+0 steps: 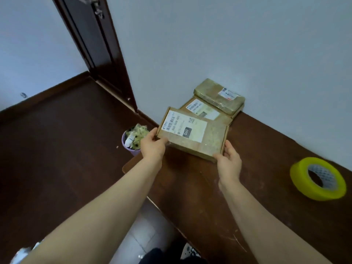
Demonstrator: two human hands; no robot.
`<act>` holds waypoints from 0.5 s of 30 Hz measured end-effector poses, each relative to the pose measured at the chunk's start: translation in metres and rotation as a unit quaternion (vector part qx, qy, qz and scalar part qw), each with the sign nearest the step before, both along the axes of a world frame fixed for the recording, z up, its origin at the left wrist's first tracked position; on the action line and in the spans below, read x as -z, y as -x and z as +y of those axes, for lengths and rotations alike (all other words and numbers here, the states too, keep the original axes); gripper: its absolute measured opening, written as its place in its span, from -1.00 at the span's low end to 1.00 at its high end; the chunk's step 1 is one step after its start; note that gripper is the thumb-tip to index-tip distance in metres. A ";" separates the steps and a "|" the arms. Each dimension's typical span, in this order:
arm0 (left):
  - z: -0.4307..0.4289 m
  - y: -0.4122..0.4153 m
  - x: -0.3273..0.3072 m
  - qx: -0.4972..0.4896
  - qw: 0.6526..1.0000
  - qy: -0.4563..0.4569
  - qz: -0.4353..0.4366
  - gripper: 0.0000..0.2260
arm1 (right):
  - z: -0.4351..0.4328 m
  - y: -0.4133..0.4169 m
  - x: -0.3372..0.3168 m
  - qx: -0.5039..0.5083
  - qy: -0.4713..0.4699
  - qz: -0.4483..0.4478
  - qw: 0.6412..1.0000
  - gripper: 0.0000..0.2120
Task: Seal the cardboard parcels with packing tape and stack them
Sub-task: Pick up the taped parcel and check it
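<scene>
**A:** Head view, setting first?

**B:** Pale wall (228,44). Dark door (95,44) at the far left. Dark brown floor (57,149). Dark brown table (209,197), scuffed, its far edge against the wall.

**A:** Item one?

**B:** Held parcel (192,134): flat cardboard, with a white label marked "060" on top and glossy tape across it. It sits between the two hands over the table's left end. I cannot tell whether its underside touches the table.

**A:** Hands?

**B:** The left hand (152,145) grips the parcel's near left corner, with the thumb (153,135) lying along the left edge. Its other fingers are curled out of sight beneath. The right hand (228,159) grips the near right corner. Its thumb (228,146) is raised along the right edge and its fingers are wrapped round the corner.

**A:** Item two?

**B:** Two more parcels lie just beyond the fingertips, against the wall. The lower parcel (205,111) is flat and labelled, and its near edge is hidden behind the held parcel. The top parcel (219,96) is smaller and tape-wrapped. It rests on the far right part of the lower one.

**A:** Item three?

**B:** Tape roll (318,178): yellow, lying flat on the table, well to the right of the right hand's fingers.

**A:** Anything else?

**B:** Bin (131,141): lilac, on the floor just left of the left hand's fingers, filled with crumpled tape scraps.
</scene>
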State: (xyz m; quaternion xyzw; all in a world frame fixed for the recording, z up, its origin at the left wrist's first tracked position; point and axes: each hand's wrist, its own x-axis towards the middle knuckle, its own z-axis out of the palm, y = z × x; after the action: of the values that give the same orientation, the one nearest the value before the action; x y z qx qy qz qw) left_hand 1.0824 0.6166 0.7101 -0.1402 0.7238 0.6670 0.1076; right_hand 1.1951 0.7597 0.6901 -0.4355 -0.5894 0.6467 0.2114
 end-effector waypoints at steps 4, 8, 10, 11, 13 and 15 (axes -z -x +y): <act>0.023 0.024 -0.004 0.025 0.999 0.041 0.017 -0.56 | 0.013 0.016 0.000 0.014 -0.028 0.000 1.000 -0.53; 0.047 0.058 0.002 0.082 0.996 0.035 0.009 -0.75 | 0.030 0.041 0.004 0.039 -0.073 -0.038 0.996 -0.74; 0.059 0.077 0.005 0.105 0.994 0.025 0.002 -0.81 | 0.037 0.057 0.007 0.054 -0.074 -0.056 0.994 -0.75; 0.064 0.088 0.008 0.121 0.992 0.022 -0.004 -0.79 | 0.040 0.066 0.009 0.065 -0.074 -0.064 0.993 -0.75; 0.073 0.110 0.016 0.161 0.986 0.027 -0.020 -0.74 | 0.043 0.083 0.014 0.099 -0.071 -0.079 0.989 -0.75; 0.080 0.130 0.020 0.202 0.979 0.024 -0.030 -0.73 | 0.044 0.099 0.019 0.130 -0.067 -0.088 0.985 -0.76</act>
State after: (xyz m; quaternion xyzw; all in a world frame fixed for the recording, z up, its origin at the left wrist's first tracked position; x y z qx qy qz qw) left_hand 0.9521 0.6967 0.6904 -0.0134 0.7496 0.6094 0.2580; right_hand 1.0963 0.8033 0.6715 -0.5482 -0.5863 0.5321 0.2696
